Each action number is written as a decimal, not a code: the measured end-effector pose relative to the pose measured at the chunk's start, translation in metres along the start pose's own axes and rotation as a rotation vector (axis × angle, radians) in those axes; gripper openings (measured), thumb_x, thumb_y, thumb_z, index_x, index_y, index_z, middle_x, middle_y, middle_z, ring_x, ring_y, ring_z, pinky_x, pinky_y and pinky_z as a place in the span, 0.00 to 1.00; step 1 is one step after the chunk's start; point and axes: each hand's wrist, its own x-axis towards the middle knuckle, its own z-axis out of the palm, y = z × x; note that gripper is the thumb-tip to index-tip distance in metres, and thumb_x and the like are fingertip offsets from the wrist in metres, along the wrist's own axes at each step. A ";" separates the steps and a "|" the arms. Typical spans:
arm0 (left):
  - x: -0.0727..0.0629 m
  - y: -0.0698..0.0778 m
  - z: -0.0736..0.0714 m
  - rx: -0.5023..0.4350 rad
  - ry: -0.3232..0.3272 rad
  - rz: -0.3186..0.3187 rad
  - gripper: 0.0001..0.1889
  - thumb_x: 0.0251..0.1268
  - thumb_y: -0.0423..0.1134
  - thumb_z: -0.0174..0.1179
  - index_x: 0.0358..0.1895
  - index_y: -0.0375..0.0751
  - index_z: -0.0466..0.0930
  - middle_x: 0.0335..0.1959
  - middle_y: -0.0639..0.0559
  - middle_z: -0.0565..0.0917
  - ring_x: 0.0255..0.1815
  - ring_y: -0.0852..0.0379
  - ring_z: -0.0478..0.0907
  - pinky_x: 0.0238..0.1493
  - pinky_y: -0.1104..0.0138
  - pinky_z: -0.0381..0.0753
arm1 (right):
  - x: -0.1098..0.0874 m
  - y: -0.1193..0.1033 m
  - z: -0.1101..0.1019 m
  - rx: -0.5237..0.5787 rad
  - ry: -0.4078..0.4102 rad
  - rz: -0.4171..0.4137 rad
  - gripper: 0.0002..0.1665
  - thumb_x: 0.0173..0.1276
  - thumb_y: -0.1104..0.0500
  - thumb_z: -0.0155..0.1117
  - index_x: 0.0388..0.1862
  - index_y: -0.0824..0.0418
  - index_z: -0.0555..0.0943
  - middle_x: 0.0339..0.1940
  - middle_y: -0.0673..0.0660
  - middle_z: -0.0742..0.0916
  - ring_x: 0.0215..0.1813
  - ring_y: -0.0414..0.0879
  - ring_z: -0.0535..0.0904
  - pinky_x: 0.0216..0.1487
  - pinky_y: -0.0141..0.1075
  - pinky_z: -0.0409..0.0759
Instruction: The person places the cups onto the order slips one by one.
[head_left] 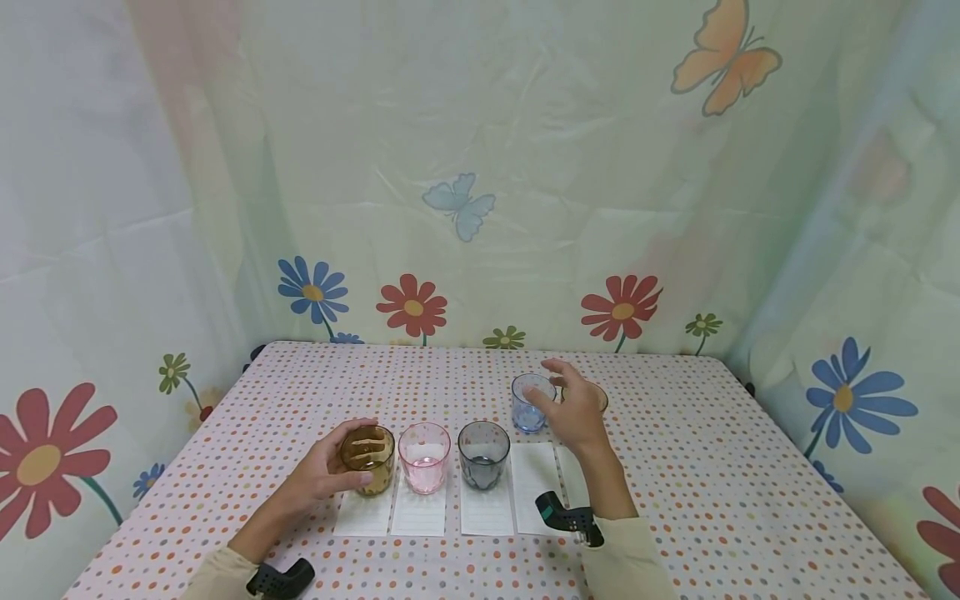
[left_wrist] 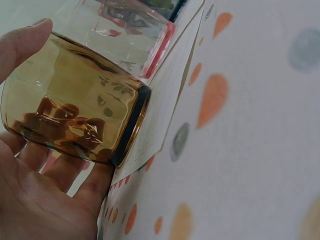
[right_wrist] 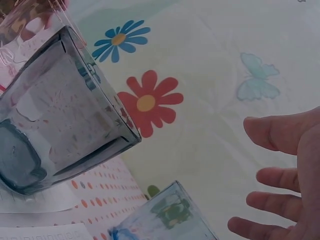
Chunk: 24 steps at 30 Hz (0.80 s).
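Left hand [head_left: 326, 468]: grip is clamping round the amber glass [head_left: 380, 477], thumb lying on the near side, fingers wrapping the far side. Glass is standing upright at the left end of the front row, by the top of a paper slip [head_left: 363, 518].

Right hand [head_left: 579, 419]: grip is holding nothing, thumb and fingers standing well apart. It is hovering just beside the blue glass [head_left: 529, 417]; right wrist view is showing a gap between them. A yellowish glass [head_left: 603, 397] is sitting behind this hand, mostly hidden.

Pink glass [head_left: 424, 471] is standing right of the amber one, grey glass [head_left: 483, 467] next along. More white slips are lying on the dotted surface [head_left: 420, 383].
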 end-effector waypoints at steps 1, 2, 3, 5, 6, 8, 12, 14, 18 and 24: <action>0.000 0.000 0.000 0.001 0.001 -0.003 0.36 0.67 0.25 0.61 0.75 0.25 0.54 0.68 0.23 0.66 0.66 0.30 0.71 0.64 0.58 0.79 | 0.000 0.001 0.000 -0.002 -0.006 -0.002 0.34 0.69 0.53 0.69 0.71 0.62 0.73 0.71 0.62 0.76 0.72 0.62 0.70 0.68 0.64 0.69; 0.000 0.000 0.000 0.002 0.000 -0.006 0.36 0.67 0.25 0.61 0.76 0.26 0.54 0.68 0.24 0.66 0.67 0.30 0.71 0.64 0.58 0.79 | 0.001 0.001 0.001 -0.007 -0.012 0.000 0.34 0.70 0.52 0.69 0.71 0.61 0.72 0.72 0.62 0.76 0.72 0.62 0.70 0.68 0.64 0.69; 0.000 0.000 0.000 0.003 0.000 -0.008 0.36 0.67 0.25 0.61 0.76 0.26 0.54 0.68 0.24 0.67 0.67 0.31 0.71 0.64 0.58 0.79 | 0.001 0.002 0.001 -0.012 -0.017 -0.001 0.35 0.70 0.52 0.69 0.72 0.61 0.72 0.73 0.62 0.75 0.73 0.63 0.69 0.69 0.64 0.69; 0.000 0.000 0.000 0.006 0.001 -0.011 0.36 0.68 0.25 0.61 0.76 0.27 0.55 0.68 0.24 0.67 0.67 0.31 0.72 0.64 0.58 0.79 | 0.001 0.002 0.002 -0.021 -0.025 0.000 0.36 0.70 0.52 0.69 0.72 0.61 0.71 0.74 0.63 0.74 0.74 0.63 0.68 0.69 0.64 0.69; 0.000 0.000 0.000 0.006 0.001 -0.012 0.36 0.68 0.25 0.60 0.76 0.27 0.55 0.68 0.24 0.67 0.67 0.31 0.72 0.64 0.58 0.78 | 0.001 0.002 0.003 -0.021 -0.028 0.002 0.36 0.70 0.51 0.69 0.73 0.61 0.70 0.75 0.63 0.73 0.75 0.63 0.67 0.70 0.64 0.68; 0.000 0.001 0.000 0.007 0.001 -0.010 0.36 0.67 0.25 0.61 0.76 0.28 0.55 0.68 0.24 0.67 0.67 0.31 0.71 0.65 0.58 0.78 | 0.001 0.002 0.004 -0.026 -0.033 0.005 0.37 0.70 0.51 0.69 0.73 0.60 0.69 0.75 0.63 0.72 0.76 0.63 0.66 0.71 0.64 0.67; 0.001 0.002 0.001 0.002 0.000 -0.001 0.36 0.67 0.25 0.61 0.75 0.28 0.56 0.68 0.23 0.67 0.67 0.32 0.72 0.66 0.56 0.77 | 0.001 0.002 0.005 -0.023 -0.044 0.026 0.39 0.70 0.50 0.69 0.75 0.59 0.68 0.76 0.64 0.71 0.77 0.63 0.63 0.72 0.65 0.64; 0.001 0.002 0.001 -0.001 0.001 -0.001 0.35 0.67 0.25 0.61 0.75 0.28 0.56 0.68 0.23 0.67 0.67 0.33 0.72 0.66 0.56 0.77 | 0.001 0.002 0.005 -0.021 -0.052 0.037 0.39 0.70 0.50 0.69 0.76 0.58 0.67 0.77 0.65 0.70 0.78 0.63 0.62 0.72 0.66 0.62; 0.000 0.002 0.000 0.000 0.003 -0.002 0.36 0.67 0.25 0.61 0.75 0.28 0.56 0.67 0.23 0.67 0.67 0.34 0.73 0.65 0.57 0.78 | 0.000 0.004 0.007 -0.013 -0.061 0.041 0.41 0.69 0.50 0.69 0.76 0.57 0.66 0.77 0.67 0.69 0.78 0.64 0.61 0.72 0.67 0.62; 0.000 0.002 0.000 0.003 0.006 -0.004 0.36 0.67 0.25 0.61 0.75 0.27 0.55 0.67 0.23 0.67 0.67 0.35 0.73 0.65 0.58 0.78 | 0.000 0.007 0.009 -0.005 -0.063 0.020 0.42 0.69 0.50 0.70 0.77 0.57 0.65 0.77 0.68 0.69 0.78 0.65 0.61 0.72 0.67 0.62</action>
